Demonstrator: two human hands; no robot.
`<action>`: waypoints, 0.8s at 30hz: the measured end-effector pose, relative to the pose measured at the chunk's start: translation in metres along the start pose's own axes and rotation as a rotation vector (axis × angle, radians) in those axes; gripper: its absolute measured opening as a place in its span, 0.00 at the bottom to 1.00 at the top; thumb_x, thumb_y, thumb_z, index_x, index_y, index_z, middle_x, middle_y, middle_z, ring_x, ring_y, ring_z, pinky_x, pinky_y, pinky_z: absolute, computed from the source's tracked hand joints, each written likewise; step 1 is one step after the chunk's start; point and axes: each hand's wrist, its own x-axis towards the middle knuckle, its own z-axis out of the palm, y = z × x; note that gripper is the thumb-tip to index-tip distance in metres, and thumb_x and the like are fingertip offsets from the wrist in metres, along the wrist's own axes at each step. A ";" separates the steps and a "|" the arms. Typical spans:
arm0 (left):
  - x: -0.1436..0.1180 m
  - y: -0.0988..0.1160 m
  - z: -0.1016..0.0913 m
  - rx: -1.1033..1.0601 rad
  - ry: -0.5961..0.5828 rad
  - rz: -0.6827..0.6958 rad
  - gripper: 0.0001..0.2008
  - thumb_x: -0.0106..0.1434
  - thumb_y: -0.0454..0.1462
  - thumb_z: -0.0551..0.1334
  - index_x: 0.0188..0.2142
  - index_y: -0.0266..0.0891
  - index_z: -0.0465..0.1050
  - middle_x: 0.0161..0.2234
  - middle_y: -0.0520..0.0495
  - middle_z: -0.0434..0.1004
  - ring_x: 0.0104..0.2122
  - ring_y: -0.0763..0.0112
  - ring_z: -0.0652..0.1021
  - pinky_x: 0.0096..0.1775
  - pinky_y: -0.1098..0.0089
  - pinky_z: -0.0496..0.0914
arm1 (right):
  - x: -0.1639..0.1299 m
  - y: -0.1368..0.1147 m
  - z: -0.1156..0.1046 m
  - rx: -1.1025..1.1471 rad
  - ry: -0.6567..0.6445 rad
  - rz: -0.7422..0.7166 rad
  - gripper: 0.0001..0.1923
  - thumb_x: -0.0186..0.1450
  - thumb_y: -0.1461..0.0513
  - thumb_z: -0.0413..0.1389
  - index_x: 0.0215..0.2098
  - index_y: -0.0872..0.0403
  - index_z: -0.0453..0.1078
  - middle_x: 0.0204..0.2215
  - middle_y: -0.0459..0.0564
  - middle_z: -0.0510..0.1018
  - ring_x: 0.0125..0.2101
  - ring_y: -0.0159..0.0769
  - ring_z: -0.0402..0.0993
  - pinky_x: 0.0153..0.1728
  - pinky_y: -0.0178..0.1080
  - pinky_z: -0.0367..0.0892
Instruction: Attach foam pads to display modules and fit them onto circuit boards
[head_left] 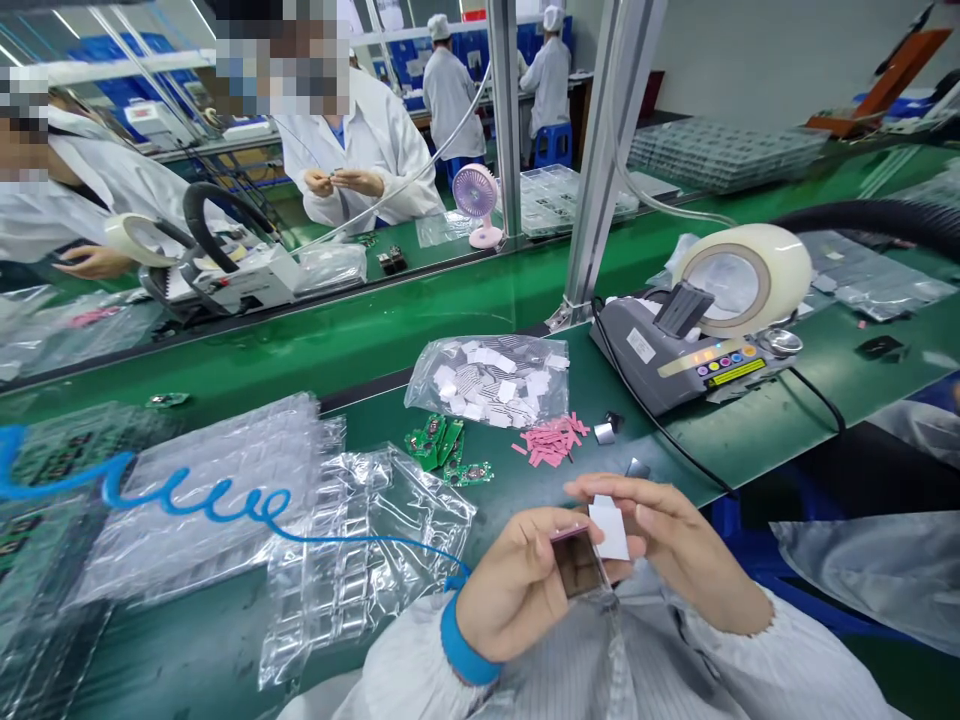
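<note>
Above the table's near edge, my left hand [517, 575], wearing a blue wrist strap [466, 645], grips a small dark glossy rectangular part [580, 566] with a pink strip along its top edge. Right beside that part, my right hand [675, 535] has its fingers closed about a small white tabbed piece [609, 530]; some fingertips are hidden behind it. On the table beyond lie a heap of pink strips [551, 440], small green circuit boards [436, 443] and a clear bag [487, 380] of white pieces. A small silver part [604, 433] sits by the strips.
A grey tape dispenser [667, 350] with a large tape roll [795, 275] and black cable stands at the right. Clear plastic trays [202, 490] cover the left side. A coiled blue cord [360, 539] runs to my wrist. Co-workers [367, 150] sit across a green divider.
</note>
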 end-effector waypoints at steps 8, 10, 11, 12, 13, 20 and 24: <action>0.000 0.000 -0.001 -0.060 -0.025 -0.063 0.17 0.52 0.43 0.66 0.37 0.33 0.75 0.43 0.39 0.77 0.45 0.58 0.76 0.48 0.63 0.67 | 0.009 0.011 0.007 0.336 -0.149 0.122 0.16 0.56 0.49 0.59 0.39 0.47 0.74 0.47 0.49 0.74 0.46 0.36 0.70 0.47 0.38 0.64; -0.001 0.000 -0.005 -0.076 -0.037 -0.088 0.17 0.54 0.44 0.64 0.39 0.34 0.74 0.46 0.39 0.75 0.46 0.55 0.75 0.46 0.60 0.68 | 0.011 0.013 0.008 0.404 -0.092 0.107 0.16 0.55 0.50 0.61 0.37 0.48 0.74 0.44 0.49 0.76 0.43 0.36 0.72 0.45 0.38 0.65; -0.001 -0.001 -0.007 -0.084 -0.039 -0.101 0.17 0.55 0.44 0.63 0.40 0.34 0.74 0.46 0.38 0.75 0.46 0.54 0.75 0.45 0.58 0.69 | 0.012 0.014 0.006 0.437 -0.042 0.107 0.16 0.55 0.50 0.61 0.38 0.48 0.73 0.40 0.49 0.77 0.40 0.35 0.73 0.43 0.38 0.67; -0.002 -0.001 -0.010 -0.096 -0.033 -0.110 0.17 0.56 0.44 0.62 0.41 0.35 0.73 0.47 0.39 0.74 0.46 0.54 0.75 0.44 0.56 0.69 | 0.013 0.016 0.004 0.463 0.027 0.106 0.16 0.55 0.50 0.61 0.38 0.48 0.73 0.37 0.48 0.77 0.38 0.34 0.74 0.40 0.36 0.68; -0.002 0.000 -0.012 -0.111 -0.018 -0.113 0.17 0.57 0.45 0.61 0.41 0.35 0.73 0.46 0.39 0.74 0.45 0.55 0.76 0.43 0.54 0.69 | 0.015 0.018 0.000 0.475 0.114 0.100 0.16 0.55 0.50 0.61 0.38 0.48 0.72 0.34 0.47 0.77 0.35 0.33 0.74 0.37 0.35 0.69; -0.007 -0.001 -0.016 -0.178 0.113 -0.110 0.20 0.59 0.48 0.57 0.37 0.31 0.74 0.27 0.45 0.77 0.36 0.63 0.77 0.43 0.55 0.68 | 0.019 0.010 -0.020 0.125 0.321 -0.027 0.18 0.57 0.50 0.60 0.42 0.49 0.71 0.35 0.50 0.76 0.32 0.36 0.75 0.32 0.37 0.71; -0.006 -0.005 -0.011 -0.127 0.186 -0.185 0.24 0.60 0.51 0.54 0.33 0.29 0.74 0.24 0.45 0.76 0.29 0.69 0.76 0.41 0.56 0.69 | 0.023 -0.023 -0.010 -0.162 0.046 -0.317 0.20 0.54 0.53 0.63 0.44 0.44 0.69 0.30 0.46 0.75 0.30 0.34 0.73 0.31 0.36 0.70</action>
